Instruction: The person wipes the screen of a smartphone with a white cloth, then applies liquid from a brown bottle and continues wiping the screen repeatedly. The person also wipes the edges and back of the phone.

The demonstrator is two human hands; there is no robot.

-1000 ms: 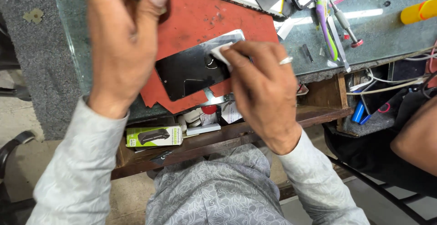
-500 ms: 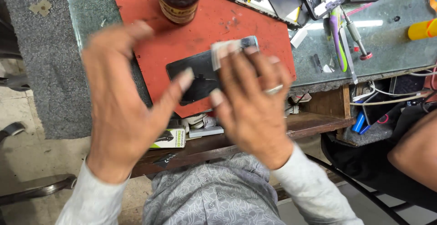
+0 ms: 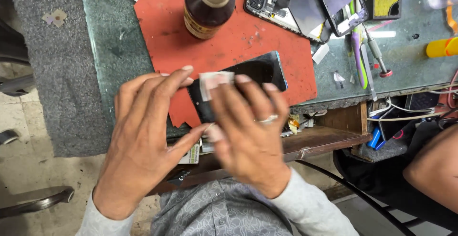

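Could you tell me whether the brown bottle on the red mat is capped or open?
Capped: the brown bottle stands upright on the red mat, a tan cap covering its mouth.

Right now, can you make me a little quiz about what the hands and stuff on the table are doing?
1. True or false: the brown bottle stands on the red mat.
2. Which hand wears a ring? A) left hand B) right hand
3. Fill in: the right hand presses a small pale pad onto a dark ____ lying on the mat.

Key
1. True: the bottle is upright at the mat's far edge.
2. B: a silver ring sits on a finger of the right hand.
3. Phone: both hands rest on it, the left at its near end.
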